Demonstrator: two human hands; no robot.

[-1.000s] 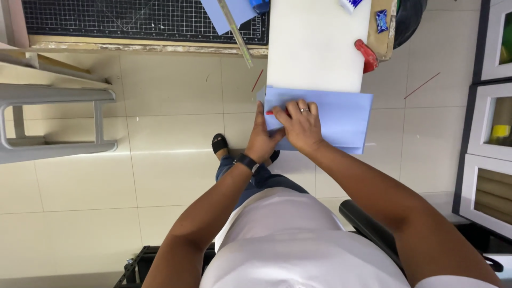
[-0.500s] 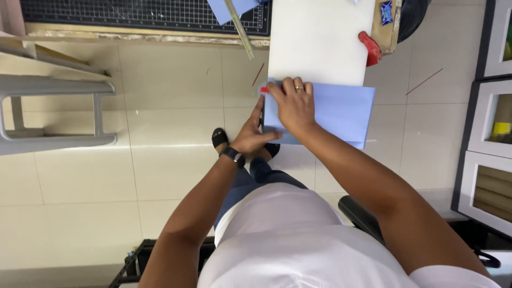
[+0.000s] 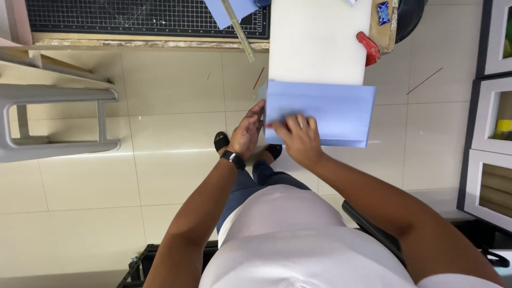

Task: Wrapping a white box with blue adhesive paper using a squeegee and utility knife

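At near edge of white counter: right hand flat on blue paper, fingers together; left hand touches paper's left edge, fingers slightly apart.

Lighting: bright, even, overhead. Your glossy cream floor tiles carry a soft glare band; shadows faint. Focus sharp, except slight motion blur on your right hand.

Craft workshop — gridded cutting mat, ruler, tiled floor
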